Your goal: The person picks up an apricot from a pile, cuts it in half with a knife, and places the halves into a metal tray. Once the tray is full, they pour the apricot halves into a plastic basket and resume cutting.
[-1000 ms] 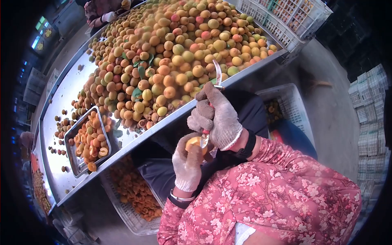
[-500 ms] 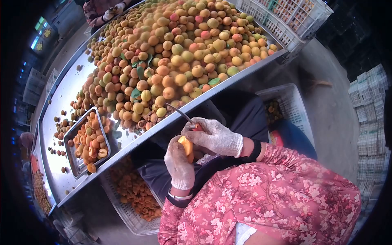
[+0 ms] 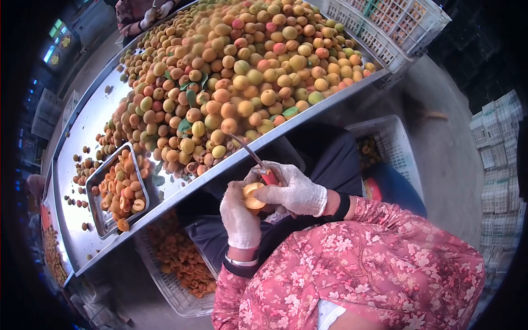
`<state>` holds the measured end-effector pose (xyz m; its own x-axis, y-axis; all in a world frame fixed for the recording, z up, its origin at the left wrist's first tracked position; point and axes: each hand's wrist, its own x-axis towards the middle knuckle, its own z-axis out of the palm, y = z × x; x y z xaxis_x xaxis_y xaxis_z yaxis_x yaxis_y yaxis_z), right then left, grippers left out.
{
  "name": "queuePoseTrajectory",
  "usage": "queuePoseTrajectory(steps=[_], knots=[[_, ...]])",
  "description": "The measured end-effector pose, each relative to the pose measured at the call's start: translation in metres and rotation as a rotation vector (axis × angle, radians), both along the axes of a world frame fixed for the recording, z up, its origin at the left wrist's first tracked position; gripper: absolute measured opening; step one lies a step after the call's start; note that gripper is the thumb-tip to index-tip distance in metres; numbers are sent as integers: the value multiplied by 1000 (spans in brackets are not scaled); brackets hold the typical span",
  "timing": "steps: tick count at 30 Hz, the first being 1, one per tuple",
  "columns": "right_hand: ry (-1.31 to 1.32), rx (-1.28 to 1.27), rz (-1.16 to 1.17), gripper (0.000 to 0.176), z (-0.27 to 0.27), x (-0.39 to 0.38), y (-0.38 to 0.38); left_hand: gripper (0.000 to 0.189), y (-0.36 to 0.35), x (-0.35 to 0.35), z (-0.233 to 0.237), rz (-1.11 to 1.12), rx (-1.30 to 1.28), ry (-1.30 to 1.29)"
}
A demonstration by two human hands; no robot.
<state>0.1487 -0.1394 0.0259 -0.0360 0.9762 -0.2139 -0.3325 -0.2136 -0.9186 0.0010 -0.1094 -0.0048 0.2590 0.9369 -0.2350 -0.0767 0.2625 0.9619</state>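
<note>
In the head view, my left hand (image 3: 240, 217), in a white knit glove, closes around a split apricot (image 3: 253, 193) whose pale orange cut faces show. My right hand (image 3: 294, 190), gloved likewise, grips the red handle of a knife (image 3: 269, 176); its thin blade points up and away toward the table edge. The right thumb reaches to the apricot, and both hands meet over my lap. Just beyond them, whole apricots (image 3: 225, 110) lie heaped on the metal table (image 3: 187, 191). On it a metal tray (image 3: 101, 224) carries apricot halves.
Below the table edge stands a white crate (image 3: 165, 291) of apricot halves. Another crate (image 3: 404, 146) is by my right leg. Stacked crates (image 3: 396, 27) rise at the table's far right, more (image 3: 498, 165) along the right. Another person's gloved hands (image 3: 157, 14) work across the table.
The apricot has been opened so its cut faces now show. My right hand has turned slightly, exposing more of the red knife handle, and its thumb has come onto the fruit.
</note>
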Motion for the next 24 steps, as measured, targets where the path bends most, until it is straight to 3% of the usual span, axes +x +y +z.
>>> queuePoseTrajectory(steps=[2,6,8,12,15,17,20,21,24], knots=[[18,-59,-3,27,4,1,-2,48,4,5,9,139,-343,-326],[-111,-122,-4,34,-1,4,2,46,7,6,0,-2,-294,-392],[-373,229,-104,39,-29,2,6,46,8,9,-10,9,-303,-400],[-622,334,-118,38,-15,5,4,45,7,12,-13,-37,-191,-266],[-831,318,-127,32,-5,5,6,42,6,6,-16,-51,-187,-284],[-1018,442,-102,30,-10,4,7,39,3,7,-13,-72,-192,-358],[-945,484,-133,30,-18,1,8,37,4,6,-8,-85,-249,-421],[-840,347,-74,32,-10,2,7,37,5,4,-11,-63,-286,-404],[-648,317,-56,35,-13,4,10,38,4,2,-10,-67,-325,-458]])
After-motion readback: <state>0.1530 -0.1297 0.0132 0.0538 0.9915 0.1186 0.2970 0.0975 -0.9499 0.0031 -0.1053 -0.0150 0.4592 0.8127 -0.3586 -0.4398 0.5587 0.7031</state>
